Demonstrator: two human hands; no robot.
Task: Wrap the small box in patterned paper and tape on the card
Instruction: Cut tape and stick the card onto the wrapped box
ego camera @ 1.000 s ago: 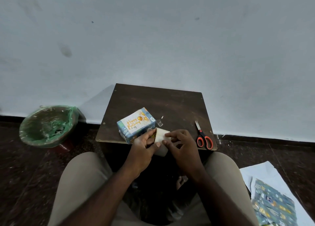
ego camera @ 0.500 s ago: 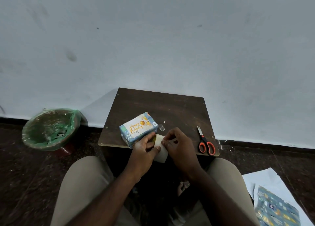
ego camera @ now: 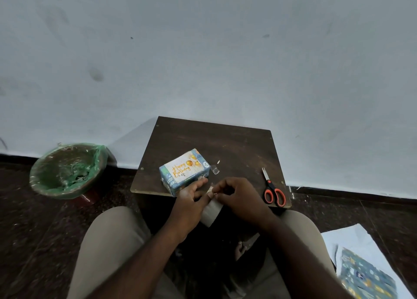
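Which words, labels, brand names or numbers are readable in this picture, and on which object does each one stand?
"Happy Birthday": gold script on the card lying on top of the wrapped box.
Small marks on the wrapped box's sides: too small to read.
Scissors, tape roll, patterned paper: no readable text.

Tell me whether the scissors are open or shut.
Shut: the scissors lie flat on the table, blades together in one point, orange handles side by side.
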